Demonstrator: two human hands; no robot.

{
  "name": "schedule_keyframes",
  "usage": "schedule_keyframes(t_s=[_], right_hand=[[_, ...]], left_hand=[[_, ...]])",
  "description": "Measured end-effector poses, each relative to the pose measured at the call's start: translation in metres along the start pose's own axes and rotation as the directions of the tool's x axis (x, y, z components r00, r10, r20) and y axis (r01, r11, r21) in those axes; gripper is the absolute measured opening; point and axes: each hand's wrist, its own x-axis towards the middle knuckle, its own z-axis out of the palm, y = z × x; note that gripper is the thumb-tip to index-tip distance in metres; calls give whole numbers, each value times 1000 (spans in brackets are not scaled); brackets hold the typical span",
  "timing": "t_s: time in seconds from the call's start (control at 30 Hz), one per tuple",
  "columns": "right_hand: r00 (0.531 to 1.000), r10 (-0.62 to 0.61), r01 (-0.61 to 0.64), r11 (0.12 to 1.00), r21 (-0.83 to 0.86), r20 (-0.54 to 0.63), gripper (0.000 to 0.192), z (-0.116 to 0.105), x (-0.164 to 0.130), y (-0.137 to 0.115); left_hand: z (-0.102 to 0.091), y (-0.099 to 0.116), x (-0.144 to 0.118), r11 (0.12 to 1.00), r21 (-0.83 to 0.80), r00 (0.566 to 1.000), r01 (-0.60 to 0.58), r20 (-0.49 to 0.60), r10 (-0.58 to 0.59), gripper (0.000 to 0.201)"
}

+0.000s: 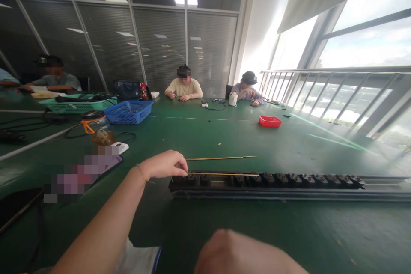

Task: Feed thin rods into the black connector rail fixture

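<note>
The right hand [237, 252] sits blurred at the bottom edge; I cannot tell its fingers. The left arm stretches forward, left hand [165, 165] palm down, fingertips pinched on 1 thin rod [221, 174] lying along the black rail [272, 182]. Just beyond lies a 2nd rod [221, 158]. Farther off stand a red tray [270, 121] and blue basket [128, 112].
</note>
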Motion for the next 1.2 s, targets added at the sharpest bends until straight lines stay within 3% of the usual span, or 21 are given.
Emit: schedule_keyframes(t_s=[0.07,0.1,0.17,0.23,0.33,0.43,0.53,0.63,0.77,0.97,1.07,1.2], right_hand=[[977,69,-106,979,-177,-202,27,-18,1,4],[938,88,-191,938,-290,-334,27,-25,3,11],[825,52,-380,789,-483,-563,25,-34,4,30],[764,-10,-488,645,-588,-645,25,-33,5,49],[772,-15,-538,517,-666,-636,27,-24,4,66],[779,13,-565,448,-693,-627,23,-18,5,69],[778,21,-575,426,-698,-628,19,-18,6,70],[775,16,-571,445,-689,-632,18,-19,7,72],[765,-4,-571,460,-680,-644,16,-17,6,76],[759,-40,-565,454,-688,-650,15,-15,7,78],[760,-31,-565,463,-683,-649,15,-16,7,77],[761,-3,-570,475,-670,-649,16,-16,7,75]], left_hand=[[1,0,2,1000,9,1000,-2,-20,2,25],[1,0,2,1000,7,999,-4,-40,4,24],[0,-1,4,1000,-3,995,-8,-98,8,23],[-1,-3,6,1000,-9,987,-6,-161,5,23],[-2,-5,8,1000,-8,975,-4,-224,2,23],[-4,4,4,1000,-13,977,6,-211,-9,23],[-12,21,-9,1000,-9,982,13,-188,-14,24],[-19,29,-16,1000,28,959,8,-283,0,25],[-13,2,-3,995,58,920,83,-389,-54,24],[31,-62,32,976,95,934,196,-322,-157,19],[50,-77,41,966,110,924,235,-333,-187,18],[62,-83,44,957,131,891,260,-414,-186,20]])
